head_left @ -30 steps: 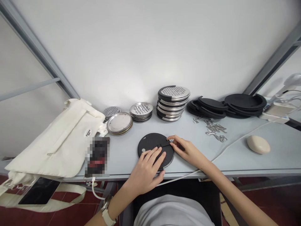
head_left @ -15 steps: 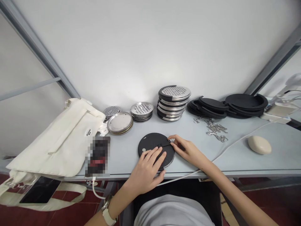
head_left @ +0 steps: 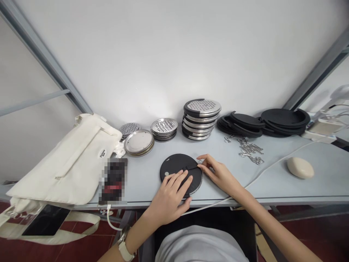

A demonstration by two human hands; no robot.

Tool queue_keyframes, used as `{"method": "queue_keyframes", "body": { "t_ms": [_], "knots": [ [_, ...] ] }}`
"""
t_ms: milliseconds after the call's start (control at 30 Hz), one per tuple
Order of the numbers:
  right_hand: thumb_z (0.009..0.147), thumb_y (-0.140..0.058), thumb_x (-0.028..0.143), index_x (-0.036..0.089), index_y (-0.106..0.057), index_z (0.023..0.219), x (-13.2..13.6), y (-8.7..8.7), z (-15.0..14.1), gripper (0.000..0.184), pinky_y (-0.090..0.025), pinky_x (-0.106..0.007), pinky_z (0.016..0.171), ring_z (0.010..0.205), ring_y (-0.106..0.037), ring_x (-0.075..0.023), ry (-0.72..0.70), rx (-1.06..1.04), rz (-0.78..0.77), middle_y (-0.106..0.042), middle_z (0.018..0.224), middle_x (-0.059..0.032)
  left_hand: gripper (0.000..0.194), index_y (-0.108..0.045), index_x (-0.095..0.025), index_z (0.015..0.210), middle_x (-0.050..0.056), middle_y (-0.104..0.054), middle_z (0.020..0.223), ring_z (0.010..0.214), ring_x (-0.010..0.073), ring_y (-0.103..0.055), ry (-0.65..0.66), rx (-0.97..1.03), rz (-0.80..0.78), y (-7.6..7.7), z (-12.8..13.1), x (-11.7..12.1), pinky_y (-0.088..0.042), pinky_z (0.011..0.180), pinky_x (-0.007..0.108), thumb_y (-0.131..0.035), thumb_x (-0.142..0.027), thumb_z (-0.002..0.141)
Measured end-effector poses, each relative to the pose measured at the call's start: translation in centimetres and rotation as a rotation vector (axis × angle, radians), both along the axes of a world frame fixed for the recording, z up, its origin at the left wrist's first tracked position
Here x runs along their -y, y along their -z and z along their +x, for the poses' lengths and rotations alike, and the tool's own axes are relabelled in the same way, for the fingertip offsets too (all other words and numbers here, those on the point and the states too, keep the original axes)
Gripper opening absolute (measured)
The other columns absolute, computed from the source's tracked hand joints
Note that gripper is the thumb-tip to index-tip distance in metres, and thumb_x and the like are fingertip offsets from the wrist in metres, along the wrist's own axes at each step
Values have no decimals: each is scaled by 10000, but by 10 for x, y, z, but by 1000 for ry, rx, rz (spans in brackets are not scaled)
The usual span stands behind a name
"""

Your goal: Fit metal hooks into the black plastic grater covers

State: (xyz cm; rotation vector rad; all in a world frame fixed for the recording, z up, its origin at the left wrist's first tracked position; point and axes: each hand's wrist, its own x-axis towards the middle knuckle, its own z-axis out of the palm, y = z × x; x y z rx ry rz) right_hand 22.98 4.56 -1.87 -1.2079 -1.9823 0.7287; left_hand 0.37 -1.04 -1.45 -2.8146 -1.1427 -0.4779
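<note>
A flat black disc (head_left: 174,162) with a slit and a thin metallic lower-right rim lies near the table's front edge. My left hand (head_left: 170,198) rests on its lower part, fingers spread flat, with the thumb by the near edge. At the disc's right edge, where the slit ends, my right hand (head_left: 215,173) pinches a small metal clasp (head_left: 200,162) between thumb and index finger; part of the clasp is hidden by the fingers. More metal clasps (head_left: 249,148) lie in a loose pile to the right.
Along the wall stand a tall stack of grater discs (head_left: 203,120), shorter grater stacks (head_left: 164,127), plain metal discs (head_left: 139,142) and black round holders (head_left: 285,122). A cream bag (head_left: 68,163) and a phone (head_left: 113,182) lie left. A white cable (head_left: 261,171) passes a cream rounded object (head_left: 300,167).
My right fingertips have shifted slightly right and outward at the disc's edge, with the clasp now showing beyond the rim. My left hand and the disc stay in place.
</note>
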Motion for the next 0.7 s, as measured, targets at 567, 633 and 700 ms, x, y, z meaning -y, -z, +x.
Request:
{"method": "queue_keyframes", "body": {
  "t_ms": [567, 633, 700],
  "knots": [
    [963, -357, 242, 225, -549, 1141, -3, 0, -2, 263, -457, -320, 840, 919, -577, -180, -37, 18, 107, -565, 996, -71, 535, -327, -150, 1422, 99, -319, 1471, 1344, 253, -291, 2, 6, -8, 0, 0, 1, -306, 1052, 432, -416, -311, 919],
    [964, -350, 237, 228, -545, 1150, -2, 0, -1, 269, -460, -317, 835, 908, -581, -177, -41, 20, 107, -571, 988, -66, 536, -326, -150, 1422, 99, -321, 1470, 1343, 253, -292, 3, 4, -10, -1, 0, 1, -306, 1051, 432, -417, -309, 918],
    [964, -351, 238, 229, -547, 1138, -2, -1, -1, 263, -459, -320, 843, 921, -583, -179, -48, 17, 108, -582, 994, -65, 536, -327, -150, 1421, 104, -328, 1467, 1339, 257, -298, 5, 6, -9, -1, 0, 1, -312, 1047, 435, -421, -303, 916]
  ]
}}
